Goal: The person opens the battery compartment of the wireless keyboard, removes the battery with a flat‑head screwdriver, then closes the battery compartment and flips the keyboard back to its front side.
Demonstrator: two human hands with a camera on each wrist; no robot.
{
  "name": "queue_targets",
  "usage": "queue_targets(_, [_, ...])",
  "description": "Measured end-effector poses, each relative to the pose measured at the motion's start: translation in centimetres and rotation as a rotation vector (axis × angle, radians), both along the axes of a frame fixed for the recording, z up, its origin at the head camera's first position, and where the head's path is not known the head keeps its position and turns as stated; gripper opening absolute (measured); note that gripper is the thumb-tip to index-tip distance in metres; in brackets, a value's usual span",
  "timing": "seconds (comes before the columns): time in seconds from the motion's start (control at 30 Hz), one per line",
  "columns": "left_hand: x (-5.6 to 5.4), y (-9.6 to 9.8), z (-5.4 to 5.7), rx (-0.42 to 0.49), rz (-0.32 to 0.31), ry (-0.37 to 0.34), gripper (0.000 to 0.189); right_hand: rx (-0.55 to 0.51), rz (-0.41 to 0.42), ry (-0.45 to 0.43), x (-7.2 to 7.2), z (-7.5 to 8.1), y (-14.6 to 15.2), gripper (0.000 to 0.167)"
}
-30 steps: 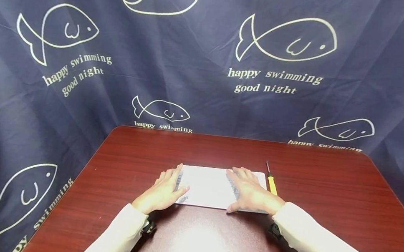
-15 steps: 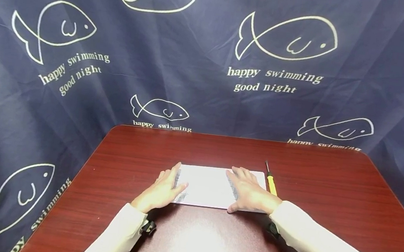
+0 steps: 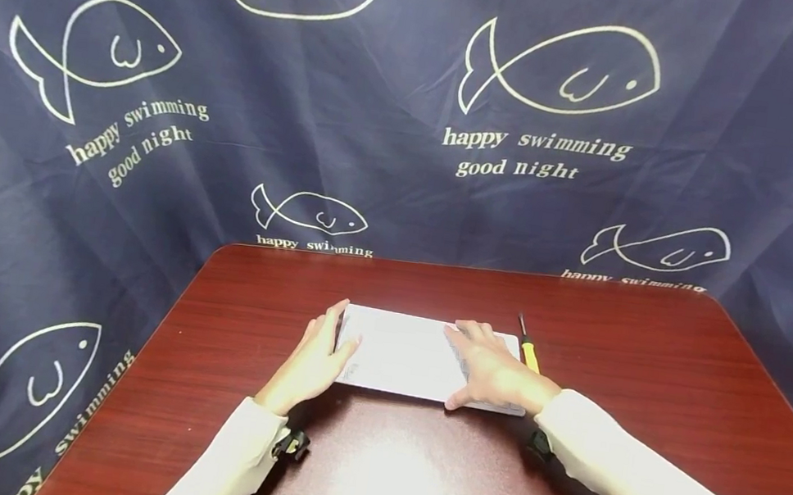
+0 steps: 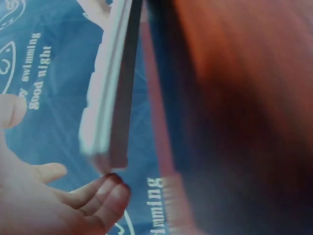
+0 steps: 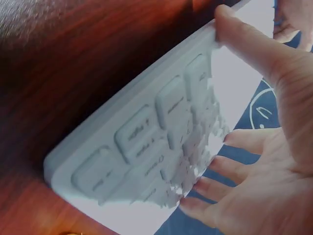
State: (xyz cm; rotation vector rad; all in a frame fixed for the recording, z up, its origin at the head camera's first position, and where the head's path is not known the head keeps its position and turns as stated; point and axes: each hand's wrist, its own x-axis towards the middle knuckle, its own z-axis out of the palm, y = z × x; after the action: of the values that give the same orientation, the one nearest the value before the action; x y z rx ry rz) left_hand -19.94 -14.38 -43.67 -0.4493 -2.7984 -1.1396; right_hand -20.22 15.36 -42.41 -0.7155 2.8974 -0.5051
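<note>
A white keyboard (image 3: 399, 351), its middle washed out by glare, lies between my hands in the head view, its left end raised. My left hand (image 3: 311, 363) is at that end: in the left wrist view the fingertips (image 4: 115, 193) meet the keyboard's end, while the thumb (image 4: 11, 111) stands apart above it. My right hand (image 3: 493, 371) grips the right part across its width. The right wrist view shows its thumb (image 5: 234, 24) on the near edge and its fingers (image 5: 230, 169) along the far edge, with several grey-labelled keys between.
A screwdriver (image 3: 528, 355) with a yellow handle lies just right of the keyboard, partly hidden by the right hand. The dark red wooden table (image 3: 648, 377) reflects a bright glare near its front. Behind hangs a blue curtain (image 3: 407, 158) with fish drawings.
The keyboard's left end has come up and shifted slightly away and to the left, with my left hand moving along. My right hand keeps its grip on the right part.
</note>
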Motion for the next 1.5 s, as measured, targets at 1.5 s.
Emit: queue_targets(1.5, [0.8, 0.3, 10.7, 0.498, -0.255, 0.366, 0.087, -0.597, 0.145, -0.056, 0.4, 1.0, -7.8, 0.119])
